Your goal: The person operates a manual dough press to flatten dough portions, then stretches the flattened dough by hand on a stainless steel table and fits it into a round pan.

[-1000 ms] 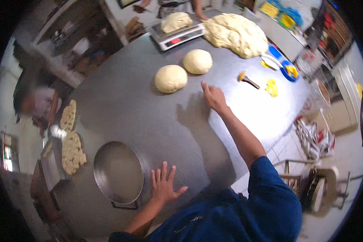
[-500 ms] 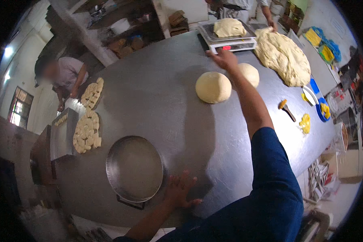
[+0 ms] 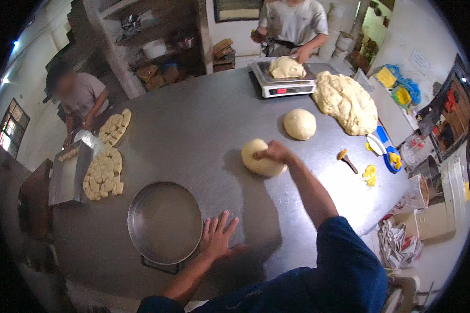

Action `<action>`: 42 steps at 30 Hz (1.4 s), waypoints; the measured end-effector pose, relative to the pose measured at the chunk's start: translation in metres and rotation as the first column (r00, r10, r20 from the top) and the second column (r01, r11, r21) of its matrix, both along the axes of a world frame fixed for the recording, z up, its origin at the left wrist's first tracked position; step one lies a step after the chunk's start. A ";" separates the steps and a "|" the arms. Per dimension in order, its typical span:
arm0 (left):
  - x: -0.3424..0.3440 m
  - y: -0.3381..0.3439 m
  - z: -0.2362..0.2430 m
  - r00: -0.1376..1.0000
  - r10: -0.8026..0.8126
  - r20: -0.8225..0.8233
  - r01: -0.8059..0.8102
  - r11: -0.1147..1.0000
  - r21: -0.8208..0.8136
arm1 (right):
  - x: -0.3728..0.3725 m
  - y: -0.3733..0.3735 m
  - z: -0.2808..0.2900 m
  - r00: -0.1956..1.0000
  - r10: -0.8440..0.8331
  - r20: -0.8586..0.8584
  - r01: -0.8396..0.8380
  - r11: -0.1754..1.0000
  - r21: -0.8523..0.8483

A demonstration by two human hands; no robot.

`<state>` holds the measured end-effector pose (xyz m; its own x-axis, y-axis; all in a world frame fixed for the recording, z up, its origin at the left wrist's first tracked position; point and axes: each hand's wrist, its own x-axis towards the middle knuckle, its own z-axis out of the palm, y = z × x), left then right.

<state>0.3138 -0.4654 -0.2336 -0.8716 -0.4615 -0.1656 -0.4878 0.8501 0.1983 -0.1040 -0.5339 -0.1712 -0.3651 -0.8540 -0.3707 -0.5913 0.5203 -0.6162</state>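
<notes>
Dough ball (image 3: 253, 159), smooth, beneath right hand (image 3: 276, 152)

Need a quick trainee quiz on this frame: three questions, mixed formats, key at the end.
1. Multiple choice: what does the person's right hand touch?
(a) a brown-handled brush
(b) a smooth, round, pale dough ball
(c) a round blue dish

2. True or false: a pale, uneven dough lump sits on the white, boxy scale.

3. Short answer: which thing lies just to the left of the person's left hand, its fingers spread?

Key:
1. b
2. True
3. The round, shallow, silver metal pan
</notes>
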 end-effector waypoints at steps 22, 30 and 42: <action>-0.013 0.012 0.013 0.999 -0.018 -0.033 0.014 0.993 -0.115 | 0.063 0.296 -0.016 0.634 -0.773 -0.004 0.736 0.606 -0.302; -0.079 0.063 0.058 0.557 0.431 -0.709 0.384 0.624 0.681 | 0.167 0.295 0.029 0.266 -0.054 0.962 0.720 0.675 -0.161; -0.106 0.067 0.129 0.918 -0.397 0.006 0.362 0.830 -0.424 | 0.225 0.228 -0.077 0.975 0.207 -0.080 -0.213 0.778 -0.590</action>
<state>0.2080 -0.3989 -0.1045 -0.9940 -0.1020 0.0405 -0.1077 0.9770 -0.1843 0.1206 -0.3059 -0.2482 -0.1516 -0.9600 0.2356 -0.6508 -0.0824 -0.7547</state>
